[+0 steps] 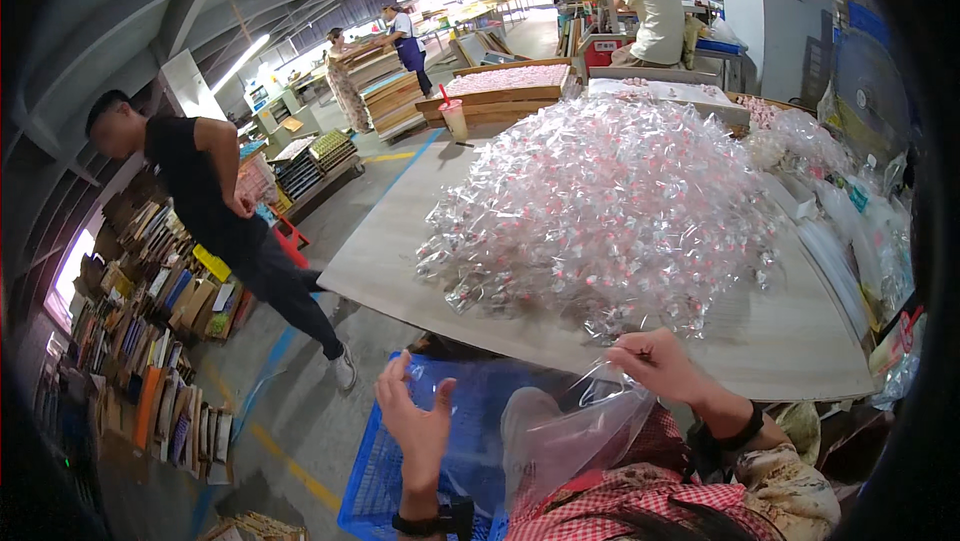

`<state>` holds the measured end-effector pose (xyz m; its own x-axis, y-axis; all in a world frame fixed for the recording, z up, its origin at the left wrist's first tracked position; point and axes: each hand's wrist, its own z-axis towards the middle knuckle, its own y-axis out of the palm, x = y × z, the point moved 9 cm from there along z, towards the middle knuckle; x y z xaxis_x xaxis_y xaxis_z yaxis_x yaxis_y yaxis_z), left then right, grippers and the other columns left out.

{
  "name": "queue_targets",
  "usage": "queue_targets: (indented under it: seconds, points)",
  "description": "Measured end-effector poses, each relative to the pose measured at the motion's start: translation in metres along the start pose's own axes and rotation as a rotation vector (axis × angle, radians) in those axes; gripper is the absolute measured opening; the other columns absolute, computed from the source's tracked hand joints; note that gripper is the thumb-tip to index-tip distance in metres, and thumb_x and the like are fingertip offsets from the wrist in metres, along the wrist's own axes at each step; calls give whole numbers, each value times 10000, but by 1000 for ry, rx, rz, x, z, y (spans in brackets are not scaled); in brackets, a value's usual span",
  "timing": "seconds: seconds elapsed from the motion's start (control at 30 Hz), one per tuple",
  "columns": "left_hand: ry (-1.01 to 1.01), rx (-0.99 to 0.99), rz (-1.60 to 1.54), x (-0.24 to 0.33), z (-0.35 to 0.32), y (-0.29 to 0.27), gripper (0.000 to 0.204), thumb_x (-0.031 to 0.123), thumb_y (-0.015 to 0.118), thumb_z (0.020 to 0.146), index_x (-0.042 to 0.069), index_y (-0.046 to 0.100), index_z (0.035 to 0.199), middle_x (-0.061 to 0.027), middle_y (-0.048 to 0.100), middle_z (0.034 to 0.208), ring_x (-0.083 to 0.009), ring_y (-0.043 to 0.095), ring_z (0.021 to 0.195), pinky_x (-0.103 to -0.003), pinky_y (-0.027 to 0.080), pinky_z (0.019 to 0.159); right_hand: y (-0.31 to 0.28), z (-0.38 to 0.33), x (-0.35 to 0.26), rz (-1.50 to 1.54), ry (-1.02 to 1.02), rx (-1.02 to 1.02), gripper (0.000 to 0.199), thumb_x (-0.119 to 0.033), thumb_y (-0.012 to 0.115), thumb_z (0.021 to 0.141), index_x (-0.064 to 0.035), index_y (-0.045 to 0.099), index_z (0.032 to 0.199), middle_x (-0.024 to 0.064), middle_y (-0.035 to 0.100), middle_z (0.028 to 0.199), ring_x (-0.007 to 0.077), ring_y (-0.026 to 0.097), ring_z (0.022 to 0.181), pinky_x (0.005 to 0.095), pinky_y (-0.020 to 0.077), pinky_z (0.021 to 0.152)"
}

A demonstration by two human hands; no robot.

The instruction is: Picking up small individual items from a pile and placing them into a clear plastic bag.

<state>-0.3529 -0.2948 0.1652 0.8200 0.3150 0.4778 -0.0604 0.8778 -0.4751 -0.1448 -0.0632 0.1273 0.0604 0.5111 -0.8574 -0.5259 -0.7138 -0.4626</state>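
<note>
My right hand (pixel 665 365) is closed in a pinch on the upper edge of a clear plastic bag (pixel 604 423), just in front of the table's near edge. The bag hangs down over my lap and looks flat. My left hand (pixel 416 419) holds nothing; its fingers and thumb are apart above a blue plastic basket (pixel 366 471) beside my legs. A large heap of small pink pieces in clear twisted wrappers (pixel 610 196) covers much of the pale table (pixel 385 256) in front of me.
A cup with a red straw (pixel 453 119) stands by the heap. Behind it are wooden trays of pink pieces (pixel 505 81). Clear plastic bags (pixel 850 201) crowd the right side. A person in black (pixel 215 181) is left of the table, near stacked cardboard (pixel 170 381). Others work farther back.
</note>
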Motion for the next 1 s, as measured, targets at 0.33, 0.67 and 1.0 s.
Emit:
queue_targets:
  seconds: [0.33,0.67,1.0]
  points:
    - [119,-600,-319,67,-29,77,277,248,751,808,161,697,1065,-60,575,552,-178,585,471,-281,441,456,44,21,-40,49,-158,-283,197,-148,682,809,-49,645,975,128,665,863,265,651,751,355,506,675]
    - [6,-462,-323,50,-22,54,275,211,628,926,52,592,705,-91,492,496,-185,485,388,-299,354,408,23,20,18,307,-110,66,161,-87,582,909,14,651,1014,51,663,813,109,601,751,277,485,700]
    - [301,-170,-282,82,-3,44,171,199,625,923,47,697,893,-81,583,605,-189,529,472,-297,427,483,31,30,-11,340,-7,203,128,-140,620,932,-22,658,964,-5,562,624,36,481,563,218,373,481]
